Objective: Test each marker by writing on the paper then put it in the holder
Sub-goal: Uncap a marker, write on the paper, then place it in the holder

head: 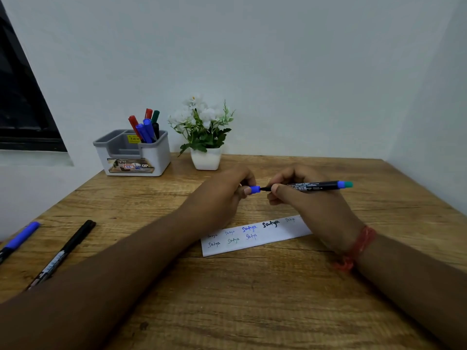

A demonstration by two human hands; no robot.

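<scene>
The table [227,299] is brown wood with a darker grain pattern, and on it the paper [255,238] is white with words in blue, black and green ink. The marker [316,186] above the paper is black with a blue cap [255,189] and a blue and teal end. Left of the paper lie a black marker [63,253] and a blue-capped marker [20,238]; the holder [154,157] is white and grey with red, blue, green and black pens [145,127].

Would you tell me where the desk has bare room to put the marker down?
Bare wood lies right of the paper strip toward the desk's right edge, and along the near edge between the forearms. The left side is crowded: a blue marker and black marker lie there, with the holder and plant pot behind.
</scene>
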